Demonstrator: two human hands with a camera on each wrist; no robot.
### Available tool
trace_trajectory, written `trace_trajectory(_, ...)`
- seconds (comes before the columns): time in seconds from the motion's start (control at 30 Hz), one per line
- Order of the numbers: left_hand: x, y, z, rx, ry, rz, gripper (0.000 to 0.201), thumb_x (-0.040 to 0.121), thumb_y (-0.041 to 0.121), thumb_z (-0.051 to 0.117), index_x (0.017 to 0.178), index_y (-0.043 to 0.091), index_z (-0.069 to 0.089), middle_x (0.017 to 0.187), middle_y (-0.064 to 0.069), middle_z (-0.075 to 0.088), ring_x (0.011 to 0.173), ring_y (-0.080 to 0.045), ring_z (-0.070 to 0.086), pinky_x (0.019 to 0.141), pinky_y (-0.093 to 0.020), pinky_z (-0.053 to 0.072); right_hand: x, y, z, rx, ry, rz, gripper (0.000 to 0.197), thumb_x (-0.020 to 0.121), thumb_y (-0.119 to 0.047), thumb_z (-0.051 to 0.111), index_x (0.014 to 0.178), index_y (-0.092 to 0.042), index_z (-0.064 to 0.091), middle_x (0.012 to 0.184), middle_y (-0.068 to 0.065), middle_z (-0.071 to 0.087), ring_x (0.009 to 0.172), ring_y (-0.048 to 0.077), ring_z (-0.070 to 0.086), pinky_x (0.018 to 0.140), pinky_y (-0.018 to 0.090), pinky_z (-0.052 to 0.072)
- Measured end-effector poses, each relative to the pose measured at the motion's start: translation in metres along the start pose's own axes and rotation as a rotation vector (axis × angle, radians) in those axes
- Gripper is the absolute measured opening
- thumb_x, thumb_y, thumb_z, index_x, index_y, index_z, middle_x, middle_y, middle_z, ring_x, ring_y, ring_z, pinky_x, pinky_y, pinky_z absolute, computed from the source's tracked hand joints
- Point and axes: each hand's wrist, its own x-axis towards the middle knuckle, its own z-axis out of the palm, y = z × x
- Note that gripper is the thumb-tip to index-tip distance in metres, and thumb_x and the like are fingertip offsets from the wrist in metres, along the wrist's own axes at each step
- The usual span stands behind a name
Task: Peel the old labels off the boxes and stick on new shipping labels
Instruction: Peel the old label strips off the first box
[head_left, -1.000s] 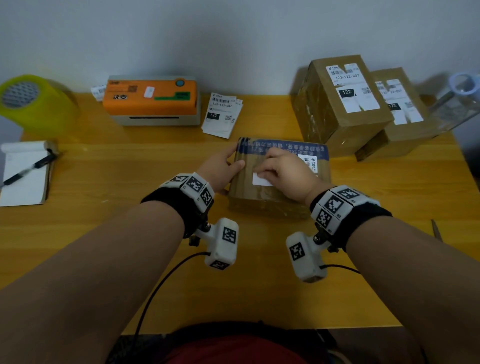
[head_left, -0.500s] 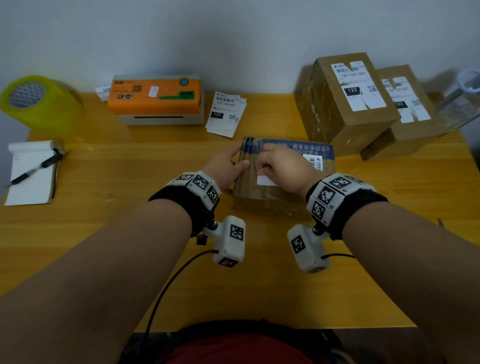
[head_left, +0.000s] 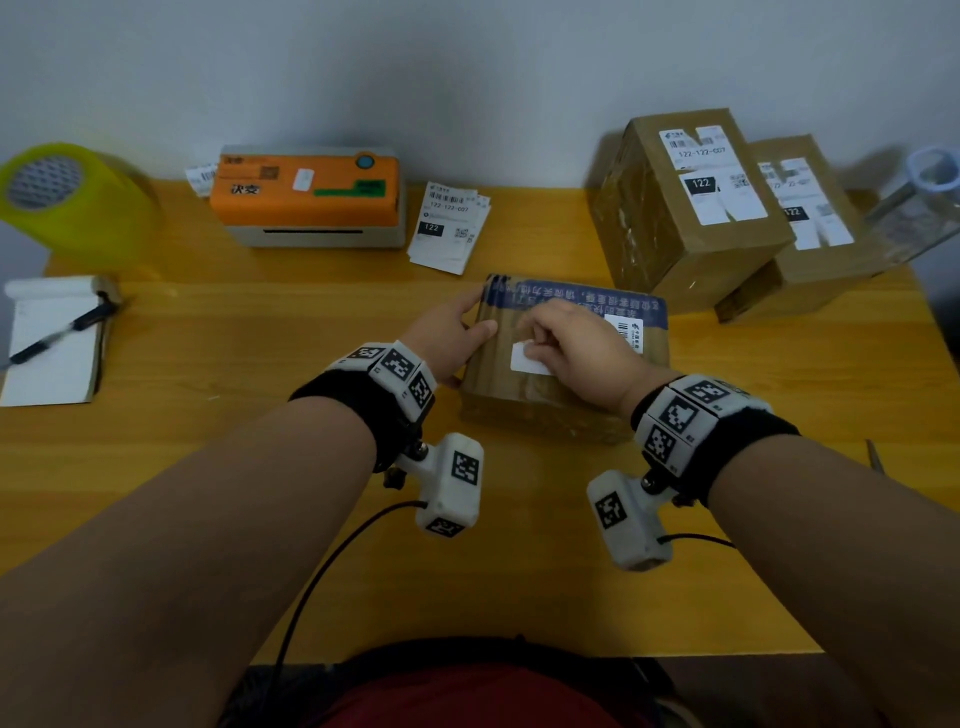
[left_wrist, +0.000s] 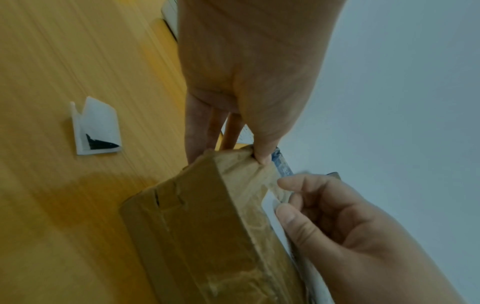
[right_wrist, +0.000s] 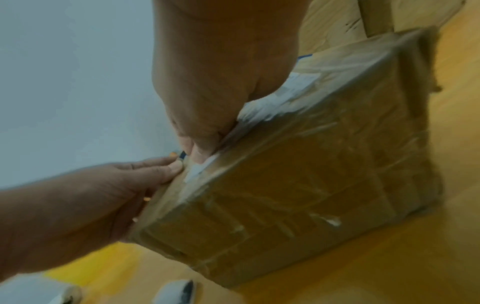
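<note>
A brown taped box with a blue strip along its far edge lies mid-table. My left hand grips the box's left end, thumb on top and fingers down the side. My right hand sits curled on the box top, its fingertips pinching at the white old label. Another piece of that label shows past my knuckles. In the left wrist view my right hand has index finger and thumb closed at the label's edge under clear tape. Most of the label is hidden by my right hand.
An orange label printer stands at the back, a stack of new labels beside it. Two labelled boxes are at back right beside a clear container. A yellow tape roll and a notepad with pen lie left. A folded label scrap lies left of the box.
Both hands stay on the box. My right fingers have crept slightly left along the label while picking at it. The label remains stuck down.
</note>
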Motion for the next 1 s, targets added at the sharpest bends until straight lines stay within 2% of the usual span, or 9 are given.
trace_trajectory(0.07, 0.000, 0.000, 0.000, 0.014, 0.000, 0.009, 0.050, 0.099, 0.029, 0.044, 0.145, 0.036, 0.028, 0.110, -0.011, 0.061, 0.099, -0.032, 0.062, 0.072, -0.053, 0.057, 0.003, -0.003, -0.002, -0.017, -0.018, 0.028, 0.012, 0.090, -0.016, 0.060, 0.101, -0.013, 0.061, 0.087, -0.003, 0.044, 0.082, 0.013, 0.041, 0.073, 0.026, 0.030)
trace_trajectory(0.17, 0.000, 0.000, 0.001, 0.021, -0.001, 0.008, 0.049, 0.099, 0.028, 0.044, 0.145, 0.035, 0.028, 0.110, -0.012, 0.061, 0.098, -0.032, 0.062, 0.071, -0.053, 0.057, 0.010, -0.009, -0.004, -0.066, -0.051, 0.038, 0.006, 0.089, -0.016, 0.060, 0.094, -0.013, 0.061, 0.092, -0.002, 0.048, 0.085, 0.017, 0.047, 0.074, 0.029, 0.036)
trace_trajectory(0.3, 0.000, 0.001, 0.002, 0.041, 0.008, 0.010, 0.051, 0.099, 0.028, 0.043, 0.147, 0.033, 0.025, 0.112, -0.011, 0.061, 0.100, -0.031, 0.062, 0.073, -0.051, 0.058, 0.021, -0.015, -0.004, -0.207, -0.134, 0.028, 0.011, 0.091, -0.014, 0.055, 0.085, -0.020, 0.049, 0.096, -0.001, 0.045, 0.091, 0.021, 0.052, 0.068, 0.031, 0.036)
trace_trajectory(0.43, 0.000, 0.002, 0.001, 0.035, 0.014, 0.017, 0.051, 0.100, 0.027, 0.042, 0.147, 0.032, 0.025, 0.108, -0.008, 0.061, 0.099, -0.029, 0.062, 0.069, -0.044, 0.058, 0.022, -0.018, -0.001, -0.376, -0.150, -0.040, 0.003, 0.095, -0.013, 0.046, 0.097, -0.014, 0.049, 0.109, 0.009, 0.049, 0.098, 0.026, 0.051, 0.070, 0.033, 0.034)
trace_trajectory(0.53, 0.001, 0.001, 0.001, 0.030, 0.013, 0.009, 0.052, 0.099, 0.028, 0.043, 0.147, 0.034, 0.024, 0.107, -0.008, 0.061, 0.098, -0.028, 0.062, 0.069, -0.043, 0.058, 0.018, -0.016, 0.001, -0.431, -0.116, -0.074, 0.016, 0.098, -0.013, 0.040, 0.108, -0.007, 0.050, 0.113, 0.012, 0.049, 0.101, 0.028, 0.050, 0.077, 0.035, 0.037)
trace_trajectory(0.63, 0.001, 0.002, 0.000, 0.008, 0.005, 0.009, 0.050, 0.099, 0.027, 0.043, 0.146, 0.034, 0.026, 0.106, -0.008, 0.061, 0.098, -0.029, 0.062, 0.072, -0.048, 0.058, 0.014, -0.012, -0.001, -0.378, -0.134, -0.095, 0.014, 0.096, -0.008, 0.040, 0.106, -0.006, 0.050, 0.111, 0.012, 0.048, 0.102, 0.027, 0.048, 0.084, 0.034, 0.035)
trace_trajectory(0.8, -0.001, 0.002, 0.000, -0.005, 0.002, 0.009, 0.047, 0.099, 0.028, 0.043, 0.144, 0.035, 0.029, 0.108, -0.009, 0.060, 0.100, -0.030, 0.061, 0.073, -0.051, 0.057, 0.007, -0.006, -0.006, -0.109, -0.118, -0.041, 0.014, 0.092, -0.006, 0.049, 0.089, -0.018, 0.044, 0.095, -0.002, 0.042, 0.091, 0.018, 0.044, 0.080, 0.030, 0.034)
trace_trajectory(0.93, -0.002, 0.002, 0.001, 0.007, -0.004, 0.008, 0.049, 0.099, 0.029, 0.043, 0.145, 0.034, 0.028, 0.113, -0.011, 0.060, 0.102, -0.031, 0.061, 0.074, -0.052, 0.057, 0.002, -0.002, -0.005, 0.014, -0.092, -0.040, 0.025, 0.092, -0.012, 0.058, 0.116, -0.014, 0.057, 0.098, -0.006, 0.038, 0.088, 0.009, 0.039, 0.079, 0.025, 0.032)
trace_trajectory(1.0, -0.002, 0.002, 0.001, 0.006, 0.002, 0.008, 0.049, 0.099, 0.029, 0.044, 0.145, 0.035, 0.028, 0.112, -0.011, 0.061, 0.101, -0.031, 0.061, 0.072, -0.052, 0.057, 0.002, 0.001, -0.003, 0.058, -0.025, -0.060, 0.021, 0.089, -0.011, 0.062, 0.109, -0.008, 0.066, 0.097, -0.003, 0.043, 0.088, 0.010, 0.044, 0.079, 0.026, 0.038)
